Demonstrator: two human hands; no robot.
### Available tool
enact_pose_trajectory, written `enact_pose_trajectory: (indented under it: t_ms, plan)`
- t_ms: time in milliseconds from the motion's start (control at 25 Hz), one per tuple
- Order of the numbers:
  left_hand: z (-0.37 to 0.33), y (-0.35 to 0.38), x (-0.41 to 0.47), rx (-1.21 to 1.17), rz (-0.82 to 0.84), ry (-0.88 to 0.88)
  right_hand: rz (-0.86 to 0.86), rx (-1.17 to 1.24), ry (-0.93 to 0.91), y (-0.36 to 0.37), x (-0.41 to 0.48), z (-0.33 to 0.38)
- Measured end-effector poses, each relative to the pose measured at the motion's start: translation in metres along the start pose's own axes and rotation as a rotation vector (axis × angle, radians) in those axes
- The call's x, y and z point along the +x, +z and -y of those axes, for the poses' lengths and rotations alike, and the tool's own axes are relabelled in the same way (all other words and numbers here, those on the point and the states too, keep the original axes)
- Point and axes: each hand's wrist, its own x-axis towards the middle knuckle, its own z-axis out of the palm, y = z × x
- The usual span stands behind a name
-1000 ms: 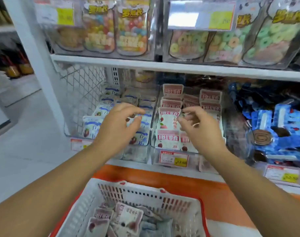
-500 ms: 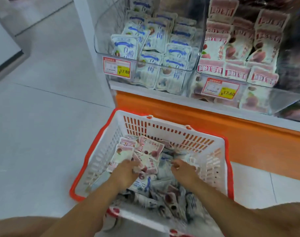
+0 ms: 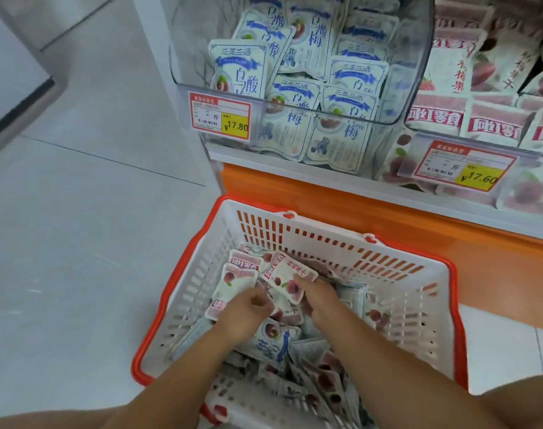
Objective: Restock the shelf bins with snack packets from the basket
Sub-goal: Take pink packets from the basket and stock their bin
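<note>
- Currently both hands are down inside the basket (image 3: 326, 243), a white slotted one with an orange rim that stands on the pale floor (image 3: 78, 243)
- left hand (image 3: 247, 314): at the basket's left middle; its fingers are curled round the near end of a pink-and-white packet (image 3: 234, 281), which sticks out beyond the knuckles towards the basket's far-left corner; whether it holds more than one I cannot tell
- right hand (image 3: 321, 300): just right of the left hand, near the basket's centre; thumb and fingers pinch the near edge of a red-labelled packet (image 3: 287, 272), which is tilted and raised above the others
- loose packets (image 3: 319, 376): heaped across the basket floor, thickest at its near side; a blue-printed packet (image 3: 271, 342) lies among them just under the left wrist
- orange shelf base (image 3: 372, 205): directly behind the basket's far wall
- left bin (image 3: 186, 51): clear plastic, above and beyond the basket's far-left corner; blue-and-white packets (image 3: 298, 97) stand in it in rows; a price tag (image 3: 219, 116) reading 17.80 is on its front
- right bin (image 3: 527, 150): above and beyond the basket's far-right corner, touching the left bin's side; red-and-white packets (image 3: 493, 119) fill it; its yellow-cornered tag (image 3: 456, 165) reads 17.60
</note>
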Motion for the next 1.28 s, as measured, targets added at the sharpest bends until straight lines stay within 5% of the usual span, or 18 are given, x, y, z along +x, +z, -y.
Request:
enact_pose_trajectory:
  t_ms: [200,320,560,720,1120,1280]
  plan:
    - [-0.017,-0.004,-0.006,-0.697,0.105,-0.098,0.282,0.110,-0.125,-0.010,-0.041,-0.001]
    - [-0.038,-0.007,-0.012,-0.854,0.118,-0.017,0.362,0.046,-0.190,-0.025,-0.069,0.003]
    - [-0.066,0.004,-0.033,-0.661,0.099,0.112,0.369,0.081,-0.423,-0.063,-0.117,0.024]
    - [-0.101,0.005,-0.061,-0.607,0.109,0.179,0.226,0.030,-0.529,-0.086,-0.145,0.037]
    - [-0.236,-0.023,-0.129,-0.346,0.098,0.605,0.228,-0.224,-0.871,-0.147,-0.259,0.127]
    - [-0.289,-0.032,-0.133,-0.252,0.015,0.722,0.091,-0.137,-0.958,-0.181,-0.280,0.169]
